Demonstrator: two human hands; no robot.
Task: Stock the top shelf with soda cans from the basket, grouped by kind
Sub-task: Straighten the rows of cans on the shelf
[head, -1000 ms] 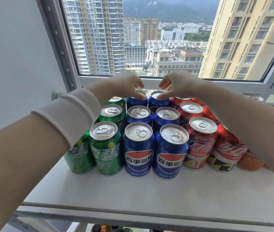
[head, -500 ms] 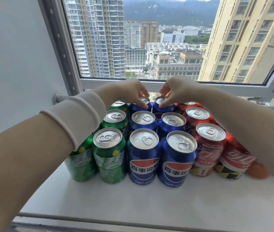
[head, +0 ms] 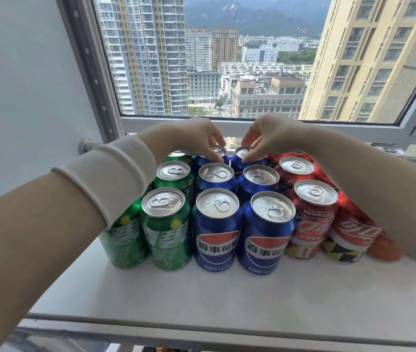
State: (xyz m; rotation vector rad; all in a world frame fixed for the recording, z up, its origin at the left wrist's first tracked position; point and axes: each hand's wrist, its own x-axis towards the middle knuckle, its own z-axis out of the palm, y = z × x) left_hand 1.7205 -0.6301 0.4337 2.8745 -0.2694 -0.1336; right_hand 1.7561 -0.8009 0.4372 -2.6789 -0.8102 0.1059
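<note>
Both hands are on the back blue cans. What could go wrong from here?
1. The left hand pinches the back left blue can, the right hand the back right blue can, only at the rims; either might slip or tip.
2. The white sleeve lies over the green cans and the right forearm over the red cans; drawing back could knock them.

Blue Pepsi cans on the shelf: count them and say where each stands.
6, in two columns: front pair, middle pair, and at the back the back-left can pinched by the left hand, the back-right can by the right hand. Others could hide behind the hands.
</note>
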